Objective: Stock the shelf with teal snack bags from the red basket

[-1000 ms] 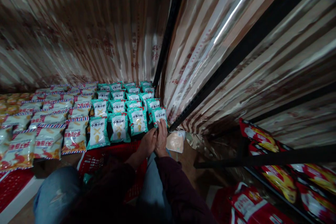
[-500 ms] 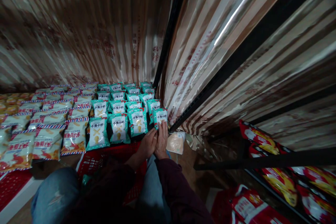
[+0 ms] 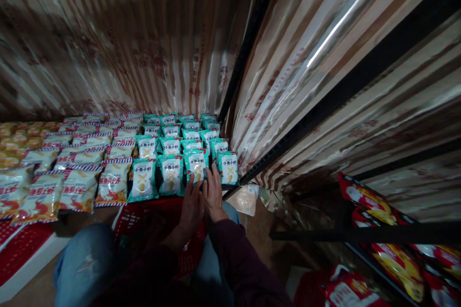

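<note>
Teal-and-white snack bags (image 3: 143, 180) stand in rows on the right part of a low shelf. My left hand (image 3: 191, 208) is at the lower edge of a front-row snack bag (image 3: 197, 160), its fingers stretched upward and touching or nearly touching it. Close beside it, my right hand (image 3: 213, 196) has its fingers extended over the gap between that bag and the corner snack bag (image 3: 228, 168). Neither hand grips a bag that I can see. Below the hands, a red basket (image 3: 144, 213) sits between my knees, its contents too dark to make out.
White-and-orange snack bags (image 3: 113, 180) fill the shelf to the left, with small yellow packs (image 3: 14, 139) beyond. A black post (image 3: 266, 156) rises at the right corner before pleated curtains (image 3: 173, 33). Red-and-yellow bags (image 3: 396, 264) lie on a rack at right.
My hands have come off the corner snack bag and moved left to the neighbouring front bag. The corner bag now stands uncovered. The view has shifted slightly left.
</note>
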`<state>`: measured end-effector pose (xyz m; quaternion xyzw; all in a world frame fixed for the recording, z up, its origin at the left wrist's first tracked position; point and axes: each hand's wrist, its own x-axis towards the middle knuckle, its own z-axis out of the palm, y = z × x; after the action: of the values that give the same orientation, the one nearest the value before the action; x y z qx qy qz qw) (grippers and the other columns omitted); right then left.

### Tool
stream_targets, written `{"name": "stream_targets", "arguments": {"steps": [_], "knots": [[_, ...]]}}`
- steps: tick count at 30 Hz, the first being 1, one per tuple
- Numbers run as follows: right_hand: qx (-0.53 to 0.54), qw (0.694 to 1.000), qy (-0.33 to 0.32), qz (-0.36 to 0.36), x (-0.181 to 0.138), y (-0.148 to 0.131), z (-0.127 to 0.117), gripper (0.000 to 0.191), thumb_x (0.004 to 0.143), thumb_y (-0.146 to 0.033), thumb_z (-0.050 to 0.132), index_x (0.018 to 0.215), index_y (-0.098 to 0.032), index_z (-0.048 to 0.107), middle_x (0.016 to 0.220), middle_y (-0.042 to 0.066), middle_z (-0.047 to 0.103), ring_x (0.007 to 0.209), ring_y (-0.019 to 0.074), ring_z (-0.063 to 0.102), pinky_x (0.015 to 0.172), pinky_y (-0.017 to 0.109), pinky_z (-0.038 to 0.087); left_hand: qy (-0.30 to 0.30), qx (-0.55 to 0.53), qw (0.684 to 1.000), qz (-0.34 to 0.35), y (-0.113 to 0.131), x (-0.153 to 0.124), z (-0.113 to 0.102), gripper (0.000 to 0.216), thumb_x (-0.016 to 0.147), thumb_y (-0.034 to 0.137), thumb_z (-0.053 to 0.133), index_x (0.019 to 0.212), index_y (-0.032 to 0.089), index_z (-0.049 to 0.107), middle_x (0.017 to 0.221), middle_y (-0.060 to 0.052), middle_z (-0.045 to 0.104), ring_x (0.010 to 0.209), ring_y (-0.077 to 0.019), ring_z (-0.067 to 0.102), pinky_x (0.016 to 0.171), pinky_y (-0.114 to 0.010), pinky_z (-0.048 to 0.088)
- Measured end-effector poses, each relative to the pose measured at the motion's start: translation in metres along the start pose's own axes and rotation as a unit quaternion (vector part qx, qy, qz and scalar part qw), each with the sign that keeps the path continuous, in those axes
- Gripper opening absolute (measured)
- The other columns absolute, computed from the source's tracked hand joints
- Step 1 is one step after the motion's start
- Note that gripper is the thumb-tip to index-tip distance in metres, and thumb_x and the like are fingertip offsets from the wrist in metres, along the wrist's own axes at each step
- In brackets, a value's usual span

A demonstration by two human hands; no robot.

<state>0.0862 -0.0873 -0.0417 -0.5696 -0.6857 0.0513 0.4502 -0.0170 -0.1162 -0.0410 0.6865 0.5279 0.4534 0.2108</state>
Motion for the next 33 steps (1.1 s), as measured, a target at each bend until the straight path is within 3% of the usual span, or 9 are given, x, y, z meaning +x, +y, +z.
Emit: {"name": "stream_targets", "arguments": {"steps": [4,9,17,24,29,33], "knots": [[-0.002,0.998,-0.014,0.065,0.006,0.001,0.016,0.050,0.098,-0.032,0.033,0.146,-0.018,0.035,0.157,0.013,0.022,0.144,0.0263,0.024,0.113,0.050,0.033,-0.028,-0.010,0.999,-0.012,-0.001,0.007,-0.009,0.039,0.095,0.022,0.031,0.127,0.013,0.051,0.148,-0.018,0.038,0.141,-0.0267,0.032,0.111,-0.049,0.037],[0.036,0.996,-0.004,0.085,0.011,0.003,0.028,0.051,0.098,-0.036,0.030,0.144,-0.016,0.037,0.152,0.015,0.031,0.142,0.0244,0.029,0.111,0.048,0.035,-0.045,-0.019,0.999,0.001,0.001,0.014,-0.013,0.042,0.096,0.024,0.029,0.133,0.016,0.048,0.141,-0.013,0.047,0.142,-0.0233,0.029,0.113,-0.047,0.036],[0.046,0.995,0.001,0.092,0.019,0.007,0.029,0.055,0.095,-0.040,0.033,0.142,-0.012,0.037,0.143,0.017,0.044,0.136,0.0247,0.039,0.111,0.048,0.035,-0.012,-0.007,1.000,-0.010,-0.015,0.007,-0.001,0.041,0.098,0.029,0.030,0.131,0.012,0.046,0.146,-0.018,0.039,0.138,-0.0242,0.038,0.111,-0.048,0.037],[0.051,0.988,0.004,0.143,0.031,-0.001,0.025,0.069,0.090,-0.050,0.041,0.145,-0.008,0.032,0.143,0.020,0.044,0.134,0.0285,0.040,0.109,0.048,0.036,0.035,-0.008,0.999,0.014,-0.018,0.010,0.000,0.039,0.097,0.026,0.031,0.134,0.017,0.041,0.150,-0.016,0.034,0.142,-0.0236,0.030,0.114,-0.048,0.033],[0.055,0.982,-0.019,0.181,0.047,-0.005,0.022,0.074,0.089,-0.055,0.042,0.145,-0.007,0.033,0.142,0.022,0.046,0.131,0.0305,0.045,0.105,0.046,0.039,0.040,-0.040,0.998,-0.016,-0.022,0.021,0.006,0.048,0.096,0.030,0.034,0.142,0.016,0.031,0.150,-0.018,0.034,0.142,-0.0256,0.030,0.113,-0.051,0.034],[0.037,0.977,-0.048,0.206,0.053,-0.006,0.021,0.077,0.089,-0.055,0.041,0.146,-0.006,0.030,0.133,0.023,0.054,0.117,0.0321,0.057,0.096,0.045,0.045,0.037,-0.085,0.993,-0.079,-0.025,0.035,0.013,0.057,0.091,0.028,0.040,0.145,0.014,0.026,0.150,-0.020,0.033,0.140,-0.0291,0.032,0.111,-0.053,0.035]]}}
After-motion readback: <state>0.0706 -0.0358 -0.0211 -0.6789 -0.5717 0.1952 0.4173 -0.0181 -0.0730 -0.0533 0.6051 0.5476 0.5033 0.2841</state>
